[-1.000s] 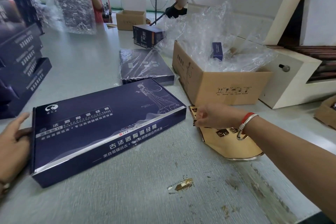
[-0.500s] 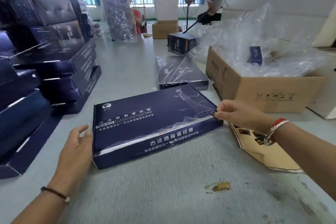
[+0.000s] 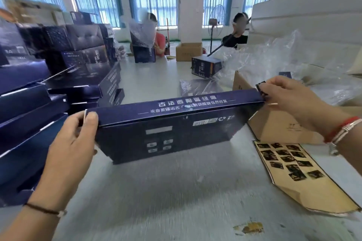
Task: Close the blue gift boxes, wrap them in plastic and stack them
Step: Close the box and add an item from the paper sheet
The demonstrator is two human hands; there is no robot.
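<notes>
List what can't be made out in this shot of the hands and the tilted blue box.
Head view only:
- Blue box: top face turned away; far edge hidden by its own body.
- Small dark sticker at right hand: print blurred.
- Left hand: fingertips hidden behind the box end.
- Sticker sheet: designs too small.

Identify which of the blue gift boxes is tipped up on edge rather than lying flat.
The blue box held between the left hand and right hand, standing on its long edge on the table. The stacked blue boxes at left lie flat.
</notes>
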